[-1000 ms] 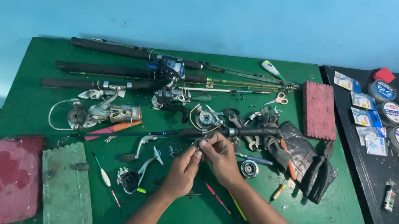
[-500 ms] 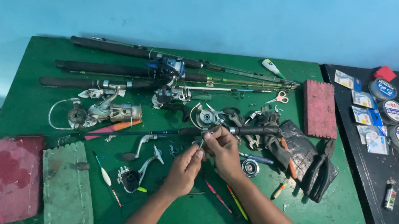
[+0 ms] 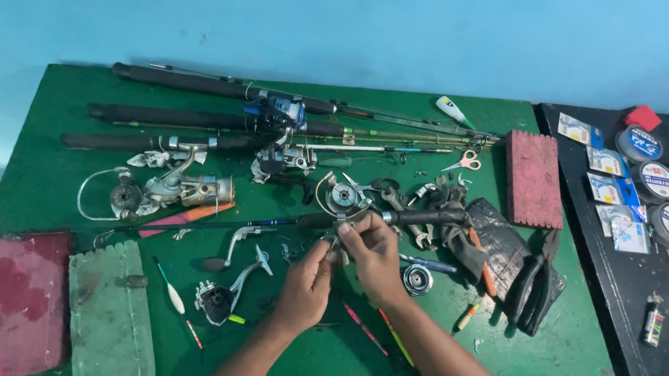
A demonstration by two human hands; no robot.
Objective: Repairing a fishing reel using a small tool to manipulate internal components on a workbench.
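Note:
Both of my hands meet over the middle of the green table (image 3: 40, 173). My left hand (image 3: 306, 284) pinches a small metal reel part (image 3: 334, 246) at its fingertips. My right hand (image 3: 372, 250) closes on the same part from the right. Just beyond the fingers lies a dark fishing rod (image 3: 422, 218) with a silver spinning reel (image 3: 342, 195) on it. A round spool (image 3: 417, 279) sits on the table right of my right hand. A dismantled reel body with a curved handle (image 3: 220, 296) lies left of my left hand.
Several rods (image 3: 218, 86) lie along the far edge, with another reel (image 3: 177, 188) at the left. Red (image 3: 8, 304) and green (image 3: 111, 318) foam pads sit front left, a red pad (image 3: 533, 178) back right. Pliers (image 3: 532, 281), floats (image 3: 173, 296) and line spools (image 3: 656, 181) on a black board (image 3: 617, 289).
My hands have stayed together over the table's middle, with only small finger movements on the part. Nothing else on the table has moved.

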